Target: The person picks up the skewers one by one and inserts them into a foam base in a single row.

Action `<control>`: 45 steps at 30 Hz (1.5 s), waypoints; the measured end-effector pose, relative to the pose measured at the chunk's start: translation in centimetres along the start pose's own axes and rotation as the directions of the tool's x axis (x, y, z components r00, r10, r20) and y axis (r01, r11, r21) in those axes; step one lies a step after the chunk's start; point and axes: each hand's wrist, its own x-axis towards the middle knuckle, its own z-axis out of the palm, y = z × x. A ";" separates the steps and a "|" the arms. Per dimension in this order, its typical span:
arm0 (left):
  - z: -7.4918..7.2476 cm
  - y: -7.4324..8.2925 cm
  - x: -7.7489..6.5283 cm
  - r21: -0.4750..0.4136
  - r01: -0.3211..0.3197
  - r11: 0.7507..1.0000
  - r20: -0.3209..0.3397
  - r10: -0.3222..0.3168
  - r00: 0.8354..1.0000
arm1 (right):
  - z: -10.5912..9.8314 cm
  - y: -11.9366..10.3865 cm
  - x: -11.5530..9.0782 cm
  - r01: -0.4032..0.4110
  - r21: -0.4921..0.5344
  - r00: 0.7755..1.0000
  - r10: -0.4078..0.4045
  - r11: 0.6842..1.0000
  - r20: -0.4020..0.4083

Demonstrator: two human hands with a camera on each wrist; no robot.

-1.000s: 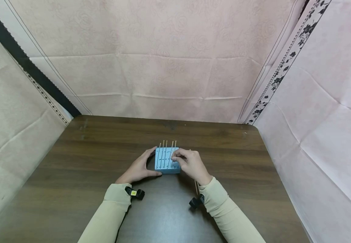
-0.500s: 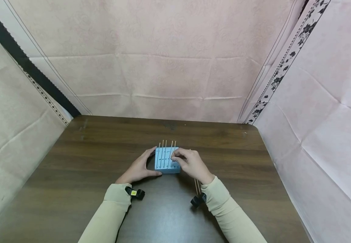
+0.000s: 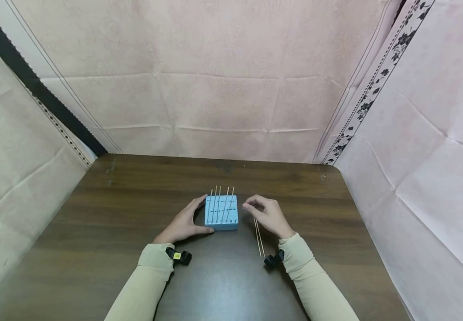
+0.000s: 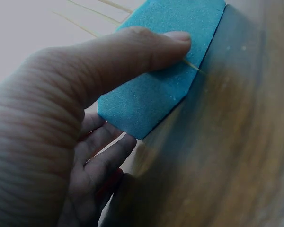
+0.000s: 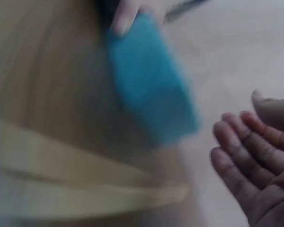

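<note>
The right hand (image 3: 269,217) is drawing rightward in the head view, off the light-blue rectangular block (image 3: 221,226) on the brown wooden desk (image 3: 215,281); in the left wrist view, the left hand (image 4: 57,101) is gripping it, presumably steadying its slender wooden sticks (image 4: 112,5); in the right wrist view, the right hand is hovering empty, loosely relaxed.

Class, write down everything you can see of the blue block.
The block is light blue and box-shaped, with a matte, finely speckled surface that could be foam; the material is not certain. Its upper face carries small dark marks or holes, and five thin, pale sticks rise from it. It rests flat on the brown table. The left hand holds it at the left, thumb on its near side; the right hand is apart from it.
</note>
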 end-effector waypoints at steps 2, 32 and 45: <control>0.0 0.0 0.0 0.005 0.001 1.000 0.001 -0.001 1.000 | -0.4 2.1 -0.6 -0.056 0.050 0.997 0.059 0.997 -0.043; -0.2 0.0 -0.1 0.000 -0.006 1.000 0.005 0.006 1.000 | -0.4 5.2 -2.1 0.030 -0.374 0.996 -0.061 0.927 -0.072; -0.2 0.2 -0.1 0.000 0.010 1.000 0.007 -0.010 1.000 | -0.3 5.2 -2.3 0.023 -0.361 0.995 -0.057 0.932 -0.084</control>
